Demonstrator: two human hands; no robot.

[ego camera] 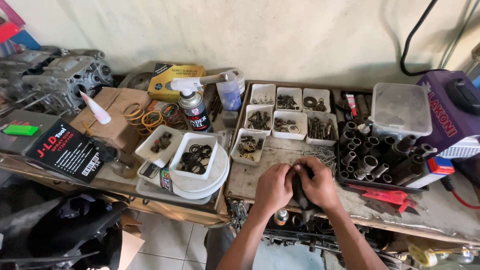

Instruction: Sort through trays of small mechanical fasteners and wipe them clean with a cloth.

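My left hand (272, 187) and my right hand (318, 185) meet over the front of a worn workbench tray (250, 182). Both are closed around a dark, black piece (300, 196), maybe a rag or rubber part, that hangs down between them; what is inside it is hidden. Just beyond my fingers lies a heap of loose screws (321, 154). A small white bin of brass-coloured nuts (248, 146) stands to the upper left of my left hand.
Several white bins of small hardware (290, 112) line the tray's back. A black tray of sockets (377, 157) sits right, with a clear plastic box (401, 107) behind it. A gas torch can (195, 107), coiled springs (145, 117), a bin of black rings (194, 155) and an engine casing (60, 77) stand left.
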